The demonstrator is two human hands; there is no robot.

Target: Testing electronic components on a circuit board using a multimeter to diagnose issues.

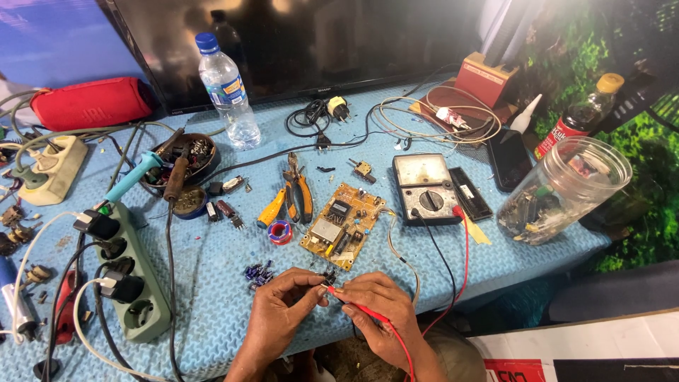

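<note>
My left hand [279, 313] pinches a small dark electronic part [329, 276] at the table's near edge. My right hand [378, 311] grips a red test probe [353, 301] and presses its tip against that part; a black lead also runs under this hand. Red and black leads [463, 247] trail back to a grey analog multimeter [424, 189] lying flat. Just beyond my hands rests a tan circuit board [343, 225] with a transformer and several parts on it.
Orange-handled pliers [297, 194], a solder spool [280, 231], a green power strip [131, 279] with plugs, a soldering iron [134, 177], a bowl of parts [187, 157], a water bottle [228, 88], a clear jar on its side [566, 189], a phone [509, 164] and a dark screen [297, 42] crowd the blue table [212, 283].
</note>
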